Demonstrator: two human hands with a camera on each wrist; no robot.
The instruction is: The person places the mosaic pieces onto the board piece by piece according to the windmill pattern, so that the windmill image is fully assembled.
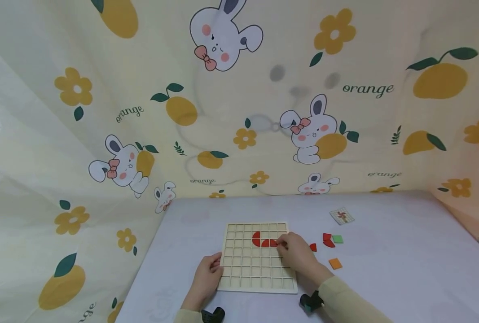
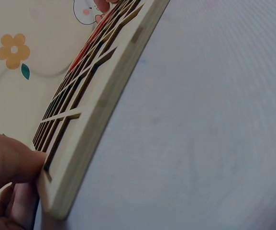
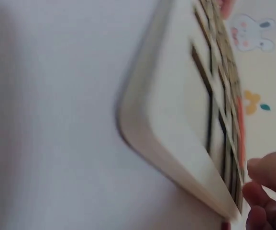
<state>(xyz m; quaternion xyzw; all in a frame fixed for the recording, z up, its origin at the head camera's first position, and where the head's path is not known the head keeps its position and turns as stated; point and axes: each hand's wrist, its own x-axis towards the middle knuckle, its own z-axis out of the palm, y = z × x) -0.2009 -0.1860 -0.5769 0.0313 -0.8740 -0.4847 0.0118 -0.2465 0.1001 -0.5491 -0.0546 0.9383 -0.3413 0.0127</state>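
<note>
A pale wooden grid board (image 1: 255, 280) lies on the table, with several red pieces (image 1: 257, 239) set in its upper cells. My left hand (image 1: 208, 273) holds the board's left edge; the left wrist view shows the thumb (image 2: 20, 163) on the rim and the other fingers curled beside it. Over the board's right side, my right hand (image 1: 297, 255) has thumb and forefinger curled at the rightmost red piece (image 1: 273, 242), seeming to pinch its edge. In the right wrist view the fingertips (image 3: 259, 167) meet low at the grid, partly hiding that contact.
Right of the board lie loose red pieces (image 1: 328, 243), another red piece (image 1: 313, 247) near the right hand, a green square (image 1: 338, 239) and an orange square (image 1: 335, 264). Farther back is a small pattern card (image 1: 342, 216). A printed curtain (image 1: 231, 98) stands behind the table.
</note>
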